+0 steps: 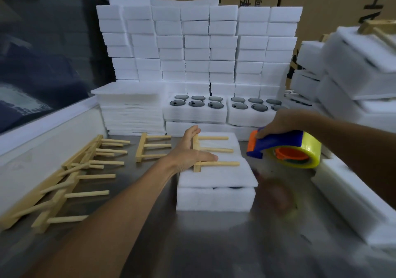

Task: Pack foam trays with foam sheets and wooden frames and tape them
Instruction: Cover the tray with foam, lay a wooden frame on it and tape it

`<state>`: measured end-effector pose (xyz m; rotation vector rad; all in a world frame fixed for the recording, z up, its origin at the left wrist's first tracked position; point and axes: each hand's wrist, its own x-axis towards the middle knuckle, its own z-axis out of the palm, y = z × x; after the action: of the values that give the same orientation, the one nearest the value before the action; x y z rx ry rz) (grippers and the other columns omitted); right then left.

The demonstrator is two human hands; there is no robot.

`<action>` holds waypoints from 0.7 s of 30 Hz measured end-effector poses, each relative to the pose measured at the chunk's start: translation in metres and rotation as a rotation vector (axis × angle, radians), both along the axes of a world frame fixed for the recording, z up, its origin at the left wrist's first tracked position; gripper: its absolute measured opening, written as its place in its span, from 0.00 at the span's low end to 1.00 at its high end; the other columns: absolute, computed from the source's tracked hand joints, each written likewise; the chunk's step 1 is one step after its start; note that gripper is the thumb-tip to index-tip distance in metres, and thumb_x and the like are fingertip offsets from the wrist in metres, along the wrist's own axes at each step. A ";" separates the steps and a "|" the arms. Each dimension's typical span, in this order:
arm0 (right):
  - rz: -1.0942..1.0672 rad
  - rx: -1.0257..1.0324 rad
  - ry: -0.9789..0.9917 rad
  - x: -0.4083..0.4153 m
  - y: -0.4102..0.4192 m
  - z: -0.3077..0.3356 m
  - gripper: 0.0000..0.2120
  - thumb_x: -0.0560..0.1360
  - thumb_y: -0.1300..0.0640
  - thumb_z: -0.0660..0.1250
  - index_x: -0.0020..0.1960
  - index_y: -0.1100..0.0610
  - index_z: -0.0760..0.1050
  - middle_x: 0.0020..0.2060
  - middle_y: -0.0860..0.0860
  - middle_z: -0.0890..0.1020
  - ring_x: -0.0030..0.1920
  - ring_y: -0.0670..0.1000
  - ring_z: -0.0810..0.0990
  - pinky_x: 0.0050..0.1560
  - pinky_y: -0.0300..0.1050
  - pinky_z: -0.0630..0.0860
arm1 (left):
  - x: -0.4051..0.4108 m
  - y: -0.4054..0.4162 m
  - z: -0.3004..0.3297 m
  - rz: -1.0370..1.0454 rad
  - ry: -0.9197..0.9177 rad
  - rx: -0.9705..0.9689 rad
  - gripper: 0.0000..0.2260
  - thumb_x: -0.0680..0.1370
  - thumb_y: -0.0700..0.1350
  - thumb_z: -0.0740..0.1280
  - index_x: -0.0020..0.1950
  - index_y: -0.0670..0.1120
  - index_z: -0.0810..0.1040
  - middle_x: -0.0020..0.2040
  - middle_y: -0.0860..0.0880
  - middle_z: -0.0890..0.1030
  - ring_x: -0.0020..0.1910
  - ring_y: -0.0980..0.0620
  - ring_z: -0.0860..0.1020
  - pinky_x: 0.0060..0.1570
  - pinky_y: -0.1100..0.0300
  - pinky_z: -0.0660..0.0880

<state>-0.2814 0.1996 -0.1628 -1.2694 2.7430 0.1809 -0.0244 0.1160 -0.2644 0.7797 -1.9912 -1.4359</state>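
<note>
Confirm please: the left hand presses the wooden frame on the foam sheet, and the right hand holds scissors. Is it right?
Not quite. The right hand holds a tape dispenser, not scissors, as the head view shows. The left hand does press the wooden frame on the foam sheet.

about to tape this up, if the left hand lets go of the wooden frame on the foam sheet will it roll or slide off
Probably it stays put: the wooden frame lies flat with three prongs spread, so rolling looks unlikely. It seems light, and the foam sheet looks soft, likely giving some grip. A knock from the tape dispenser could still shift it, so the left hand pressing helps.
</note>
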 end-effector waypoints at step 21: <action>0.458 -0.883 -0.134 0.085 0.019 -0.075 0.22 0.80 0.49 0.65 0.71 0.56 0.71 0.68 0.54 0.72 0.65 0.55 0.73 0.61 0.47 0.69 | 0.000 0.000 -0.002 0.022 0.023 0.004 0.47 0.69 0.43 0.79 0.78 0.54 0.53 0.73 0.62 0.60 0.68 0.62 0.57 0.63 0.62 0.61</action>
<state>-0.1965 0.2190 -0.2377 -1.9685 2.3980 -1.1449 -0.0248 0.1155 -0.2666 0.7805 -1.9576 -1.4303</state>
